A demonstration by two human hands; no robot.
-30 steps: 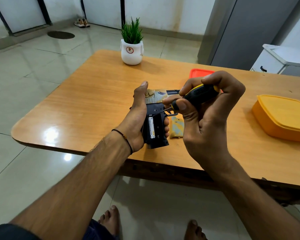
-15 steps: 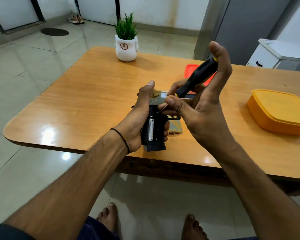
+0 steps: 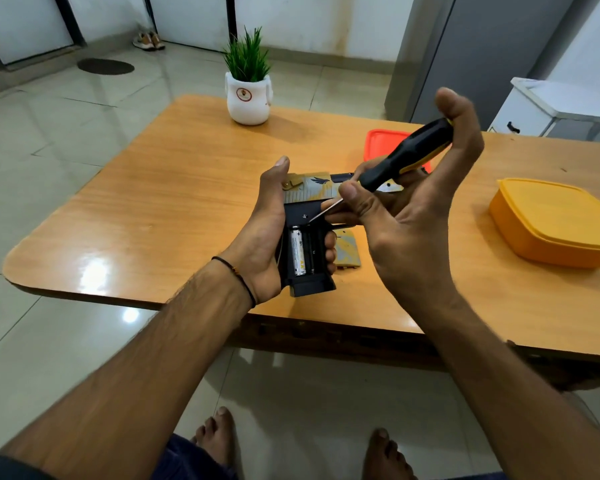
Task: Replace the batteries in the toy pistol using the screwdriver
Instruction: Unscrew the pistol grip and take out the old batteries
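My left hand (image 3: 264, 237) grips the black and gold toy pistol (image 3: 309, 216) by its handle, just above the table's near edge. The handle's battery bay is uncovered and one silver battery (image 3: 298, 250) sits in its left slot; the right slot looks dark. My right hand (image 3: 406, 202) holds the black and yellow screwdriver (image 3: 404, 154), handle up and away, thumb near the shaft. Its thin tip touches the pistol body just above the bay. The removed gold cover (image 3: 347, 250) lies on the table right of the handle.
The wooden table (image 3: 174, 216) carries a white pot with a green plant (image 3: 248, 95) at the back, a red lid (image 3: 383, 142) behind my right hand, and a closed yellow box (image 3: 555, 221) at the right. A white cabinet (image 3: 548, 109) stands beyond. My bare feet are below.
My right hand has opened from a fist round the screwdriver and tilted the handle up and away. The tip has stayed at the pistol body. My left hand keeps its grip.
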